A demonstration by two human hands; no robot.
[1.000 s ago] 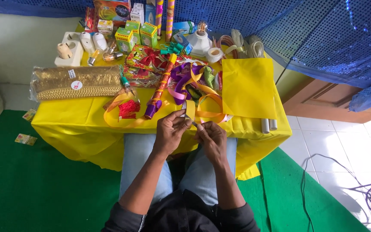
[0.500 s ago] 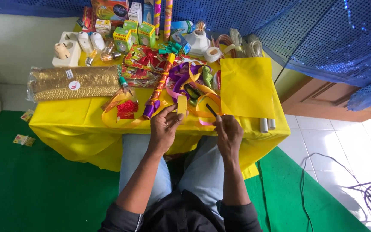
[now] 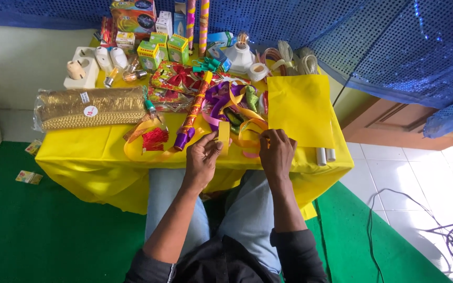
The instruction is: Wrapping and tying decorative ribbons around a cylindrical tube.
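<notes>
I sit at a low table under a yellow cloth (image 3: 95, 157). My left hand (image 3: 202, 156) pinches a short strip of yellow ribbon (image 3: 223, 136) and holds it upright over the table's front edge. My right hand (image 3: 276, 151) rests just to the right, its fingers on the orange ribbon loops (image 3: 249, 132) beside the strip. A tangle of purple and yellow ribbon (image 3: 221, 99) lies just beyond both hands. A rolled tube of patterned wrapping paper with a purple end (image 3: 191, 119) lies to the left of my left hand.
A yellow paper sheet (image 3: 301, 109) lies at the right, two small grey tubes (image 3: 325, 155) at the right edge. A gold mesh bundle (image 3: 90, 108) lies left. Small boxes (image 3: 158, 48), light bulbs, a white socket block (image 3: 82, 67) and a tape roll (image 3: 259, 71) crowd the back.
Both hands moved forward from the table's front edge onto the ribbons. The left hand now holds up a yellow strip; the right hand shifted right onto the orange loops.
</notes>
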